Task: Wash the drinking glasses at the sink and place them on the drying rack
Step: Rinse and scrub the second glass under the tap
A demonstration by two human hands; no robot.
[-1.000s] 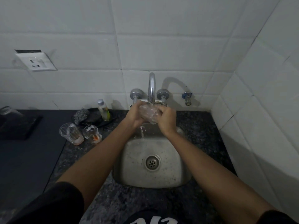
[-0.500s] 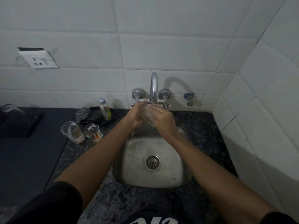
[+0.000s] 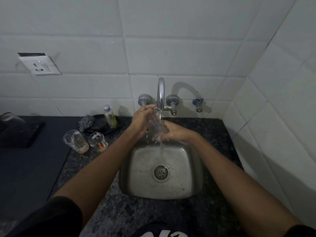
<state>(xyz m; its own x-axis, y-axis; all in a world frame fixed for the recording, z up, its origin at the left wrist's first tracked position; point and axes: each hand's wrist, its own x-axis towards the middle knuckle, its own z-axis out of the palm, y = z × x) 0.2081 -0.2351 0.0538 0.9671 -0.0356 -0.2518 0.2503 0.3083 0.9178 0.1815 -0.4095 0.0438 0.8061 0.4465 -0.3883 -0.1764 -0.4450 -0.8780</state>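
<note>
Head view: both hands hold a clear drinking glass (image 3: 156,127) under the tap (image 3: 161,93), above the back edge of the steel sink (image 3: 188,182). The left hand (image 3: 142,121) wraps its fingers over the glass's upper part; the right hand (image 3: 176,131) curls its fingers round the lower part. Water runs over the glass and falls toward the drain (image 3: 161,172). Two used glasses (image 3: 76,141) stand close together on the speckled tabletop (image 3: 106,211), left of the sink, near a small bottle (image 3: 110,116).
</note>
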